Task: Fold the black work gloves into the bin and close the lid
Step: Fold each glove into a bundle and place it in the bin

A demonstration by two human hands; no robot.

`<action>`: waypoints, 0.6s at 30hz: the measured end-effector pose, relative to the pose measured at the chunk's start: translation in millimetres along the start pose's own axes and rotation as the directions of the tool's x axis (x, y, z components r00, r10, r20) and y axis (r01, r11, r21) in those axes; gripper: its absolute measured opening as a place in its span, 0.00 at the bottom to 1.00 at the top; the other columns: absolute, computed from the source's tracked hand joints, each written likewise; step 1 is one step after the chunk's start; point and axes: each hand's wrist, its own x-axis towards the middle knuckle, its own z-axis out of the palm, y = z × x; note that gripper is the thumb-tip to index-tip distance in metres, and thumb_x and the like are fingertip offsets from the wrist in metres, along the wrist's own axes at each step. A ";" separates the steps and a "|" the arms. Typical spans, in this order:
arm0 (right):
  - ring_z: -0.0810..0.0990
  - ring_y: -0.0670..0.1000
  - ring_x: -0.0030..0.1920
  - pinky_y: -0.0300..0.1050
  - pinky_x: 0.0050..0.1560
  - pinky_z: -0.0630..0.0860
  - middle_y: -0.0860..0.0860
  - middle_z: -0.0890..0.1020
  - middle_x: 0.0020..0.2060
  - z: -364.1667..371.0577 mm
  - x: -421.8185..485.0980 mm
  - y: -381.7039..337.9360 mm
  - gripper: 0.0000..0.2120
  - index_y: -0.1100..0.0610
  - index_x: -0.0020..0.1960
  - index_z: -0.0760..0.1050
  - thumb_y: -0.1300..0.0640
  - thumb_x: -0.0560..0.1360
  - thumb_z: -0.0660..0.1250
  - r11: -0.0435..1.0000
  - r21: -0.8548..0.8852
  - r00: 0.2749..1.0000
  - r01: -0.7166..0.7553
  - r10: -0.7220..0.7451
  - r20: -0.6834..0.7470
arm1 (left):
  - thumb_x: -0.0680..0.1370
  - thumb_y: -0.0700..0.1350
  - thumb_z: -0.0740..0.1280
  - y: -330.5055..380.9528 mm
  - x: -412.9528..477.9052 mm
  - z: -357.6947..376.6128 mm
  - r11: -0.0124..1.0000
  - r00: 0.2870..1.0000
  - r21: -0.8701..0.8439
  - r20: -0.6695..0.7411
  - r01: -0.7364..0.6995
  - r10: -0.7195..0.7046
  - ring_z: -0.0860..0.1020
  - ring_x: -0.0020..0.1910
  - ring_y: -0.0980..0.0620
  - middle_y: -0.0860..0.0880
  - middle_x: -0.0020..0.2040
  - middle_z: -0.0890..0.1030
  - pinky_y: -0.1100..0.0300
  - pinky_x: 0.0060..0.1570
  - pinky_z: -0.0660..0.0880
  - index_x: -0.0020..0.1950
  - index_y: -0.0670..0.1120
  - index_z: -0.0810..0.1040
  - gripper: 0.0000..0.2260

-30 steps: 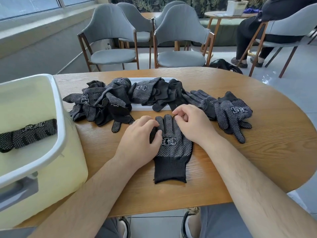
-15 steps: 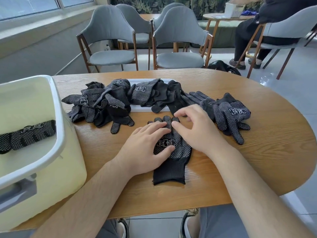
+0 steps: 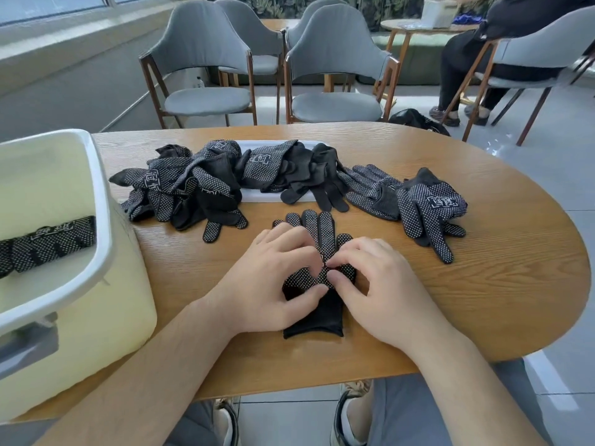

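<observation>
A black work glove with white dots [image 3: 317, 231] lies flat on the wooden table [image 3: 483, 284], fingers pointing away from me, cuff toward me. My left hand [image 3: 273, 281] and my right hand [image 3: 380, 284] meet over its palm, fingers curled, and pinch the fabric between thumbs and fingertips. More black gloves lie in a loose heap [image 3: 193, 188] behind, and others lie to the right [image 3: 431, 207]. The pale yellow bin [image 3: 103, 220] stands open at the left. One folded glove [image 3: 48, 246] is inside it.
A flat white panel [image 3: 267, 145], perhaps the lid, lies under the middle of the heap. Grey chairs [image 3: 335, 59] stand behind the table. A seated person [image 3: 467, 59] is at the back right. The table's near edge runs just over my knees.
Both hands slid from the glove's fingertips back toward me to its palm. Their fingers curled and now pinch the fabric.
</observation>
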 end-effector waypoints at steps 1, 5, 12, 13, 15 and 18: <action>0.73 0.43 0.58 0.51 0.61 0.73 0.37 0.77 0.52 -0.2 -0.5 0.2 0.12 0.46 0.55 0.81 0.43 0.78 0.62 1.000 0.004 1.000 -0.001 0.001 0.003 | 0.76 0.52 0.73 0.6 -3.0 -1.8 0.999 1.000 -0.047 0.013 -0.018 0.019 0.72 0.49 0.49 0.54 0.48 0.74 0.49 0.51 0.70 0.45 0.49 0.77 0.09; 0.73 0.44 0.58 0.50 0.62 0.70 0.38 0.76 0.52 0.5 0.7 -0.7 0.14 0.45 0.55 0.81 0.41 0.78 0.60 1.000 -0.016 1.000 -0.010 0.010 0.006 | 0.74 0.59 0.75 3.3 -21.5 -11.1 0.988 0.984 -0.125 0.142 -0.094 0.111 0.72 0.50 0.49 0.53 0.51 0.74 0.50 0.53 0.71 0.49 0.48 0.79 0.15; 0.73 0.46 0.57 0.50 0.61 0.70 0.40 0.78 0.52 -0.8 1.3 -0.4 0.11 0.47 0.54 0.82 0.47 0.79 0.62 1.000 -0.003 1.000 -0.024 0.024 0.007 | 0.74 0.53 0.75 7.4 -21.7 -4.0 0.989 0.978 -0.055 0.152 -0.135 0.142 0.74 0.49 0.53 0.54 0.53 0.76 0.52 0.52 0.72 0.50 0.49 0.81 0.10; 0.74 0.46 0.57 0.52 0.61 0.71 0.41 0.78 0.51 -0.3 1.0 -0.9 0.11 0.47 0.53 0.82 0.47 0.79 0.62 1.000 0.004 1.000 -0.013 0.013 -0.002 | 0.74 0.51 0.75 6.7 -22.5 -2.6 0.990 0.982 -0.048 0.129 -0.133 0.138 0.74 0.49 0.53 0.54 0.52 0.77 0.53 0.51 0.72 0.49 0.49 0.81 0.08; 0.75 0.47 0.57 0.54 0.60 0.72 0.41 0.78 0.51 0.0 -0.9 -2.9 0.11 0.48 0.53 0.82 0.47 0.79 0.62 1.000 0.014 0.999 0.015 -0.014 -0.032 | 0.75 0.49 0.75 5.1 -23.3 0.9 0.990 0.987 -0.048 0.085 -0.133 0.136 0.74 0.47 0.52 0.53 0.50 0.78 0.54 0.50 0.73 0.47 0.47 0.82 0.07; 0.76 0.47 0.58 0.53 0.61 0.73 0.42 0.79 0.52 -8.0 -5.9 -7.1 0.13 0.49 0.53 0.82 0.42 0.78 0.68 0.983 0.145 0.994 0.111 -0.110 -0.014 | 0.76 0.46 0.72 3.2 -22.4 4.3 0.992 0.995 -0.084 0.033 -0.095 0.098 0.76 0.44 0.50 0.51 0.47 0.80 0.56 0.48 0.75 0.46 0.43 0.81 0.06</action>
